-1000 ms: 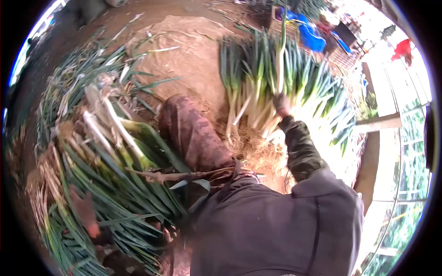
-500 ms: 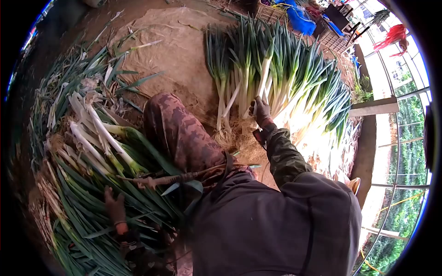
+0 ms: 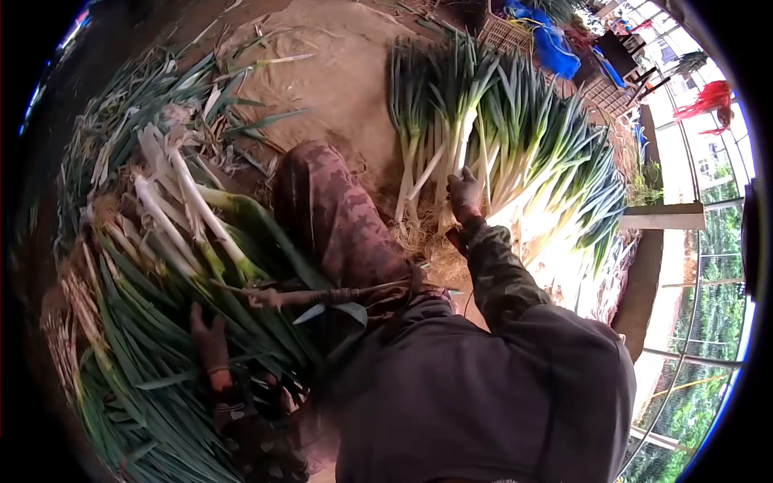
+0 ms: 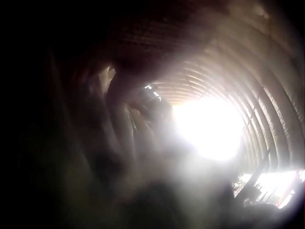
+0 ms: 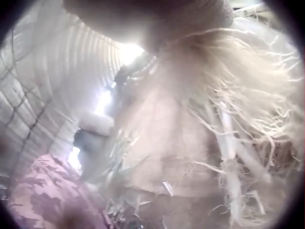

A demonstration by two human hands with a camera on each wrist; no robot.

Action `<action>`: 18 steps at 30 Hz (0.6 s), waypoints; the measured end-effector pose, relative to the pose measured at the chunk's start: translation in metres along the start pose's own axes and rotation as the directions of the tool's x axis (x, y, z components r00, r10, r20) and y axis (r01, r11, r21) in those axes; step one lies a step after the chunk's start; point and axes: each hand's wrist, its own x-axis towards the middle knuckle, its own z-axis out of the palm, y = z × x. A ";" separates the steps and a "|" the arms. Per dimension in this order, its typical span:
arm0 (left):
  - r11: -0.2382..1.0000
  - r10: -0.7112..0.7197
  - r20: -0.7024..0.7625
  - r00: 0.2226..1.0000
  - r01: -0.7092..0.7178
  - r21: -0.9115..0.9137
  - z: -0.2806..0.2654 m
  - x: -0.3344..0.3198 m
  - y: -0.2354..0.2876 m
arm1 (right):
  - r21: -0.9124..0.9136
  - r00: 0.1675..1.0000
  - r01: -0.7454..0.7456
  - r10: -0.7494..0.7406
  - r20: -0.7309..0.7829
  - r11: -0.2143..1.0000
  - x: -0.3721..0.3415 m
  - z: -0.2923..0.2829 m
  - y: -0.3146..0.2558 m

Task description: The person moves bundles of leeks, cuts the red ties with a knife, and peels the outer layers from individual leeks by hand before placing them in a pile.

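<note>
My gloved right hand (image 3: 464, 195) grips the white lower stalk of a leek (image 3: 465, 133) near its root end. The leek lies against a row of leeks (image 3: 515, 137) with green tops pointing away. In the right wrist view, the pale stringy roots (image 5: 248, 76) hang close under the gloved hand (image 5: 162, 19). On the other side, my gloved left hand (image 3: 209, 342) rests over the green leaves of a heaped leek pile (image 3: 145, 354), fingers pointing forward and holding no separate leek. The left wrist view is dark and blurred.
A tan cloth (image 3: 338, 72) covers the ground ahead. Leaf scraps (image 3: 121, 145) lie at far left. My camouflage-clad knee (image 3: 338, 209) stands between pile and row. Plastic crates (image 3: 503, 34) and blue plastic (image 3: 555, 56) are at the back, a netted frame (image 3: 708, 306) on the right.
My right hand has lowered the leek from upright, with its top raised, onto the row, shifting slightly left. My left hand has moved right and forward over the pile's leaves.
</note>
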 end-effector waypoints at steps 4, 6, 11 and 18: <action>0.996 -0.009 -0.104 0.995 0.000 -0.091 -0.006 0.015 0.034 | -0.004 0.971 0.214 -0.212 0.107 0.977 -0.070 -0.006 -0.074; 0.977 0.057 -0.082 0.995 -0.072 -0.198 -0.019 0.029 0.093 | -0.010 0.944 0.290 -0.284 0.166 0.957 -0.083 0.004 -0.076; 0.762 0.259 0.049 0.965 -0.173 -0.624 0.013 0.076 0.231 | -0.060 0.593 0.791 -0.739 0.321 0.609 -0.151 0.031 -0.138; 0.340 -0.146 -0.029 0.989 0.023 -0.940 0.046 0.137 0.267 | 0.048 0.217 0.955 -0.802 0.557 0.292 -0.204 0.045 -0.168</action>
